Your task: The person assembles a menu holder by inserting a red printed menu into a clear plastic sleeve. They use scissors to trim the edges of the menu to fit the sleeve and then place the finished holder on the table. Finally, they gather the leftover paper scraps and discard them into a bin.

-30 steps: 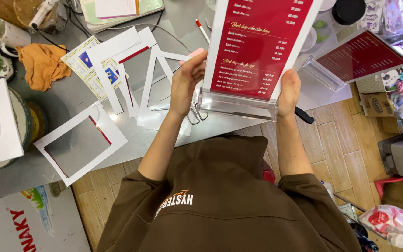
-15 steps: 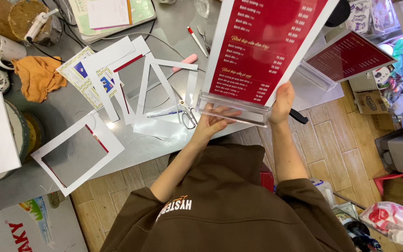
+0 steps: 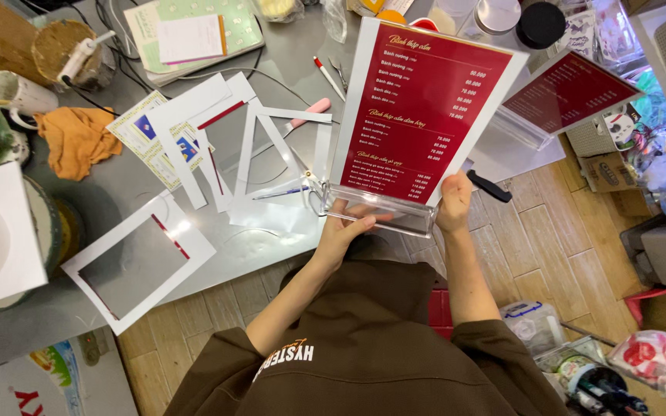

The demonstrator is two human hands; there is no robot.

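A clear acrylic menu stand [image 3: 383,212] holds a dark red printed menu sheet [image 3: 418,115] with a white border. My left hand [image 3: 346,229] grips the stand's clear base from below at its left end. My right hand [image 3: 454,204] holds the base's right end and the sheet's lower right corner. The stand is tilted over the front edge of the grey table [image 3: 117,192]. Scissors [image 3: 302,187] lie on the table just left of the base.
White cut paper frames [image 3: 136,262] and strips [image 3: 287,146] lie across the table. A second red menu in a stand [image 3: 568,92] sits at the right. An orange cloth [image 3: 79,139], a mug [image 3: 17,96], a pink-handled cutter [image 3: 306,115], a pen [image 3: 327,77] and a black-handled tool [image 3: 491,187] are nearby.
My left hand has moved from the menu sheet's left edge down to the clear base. The stand with the menu has shifted slightly; my right hand keeps its hold.
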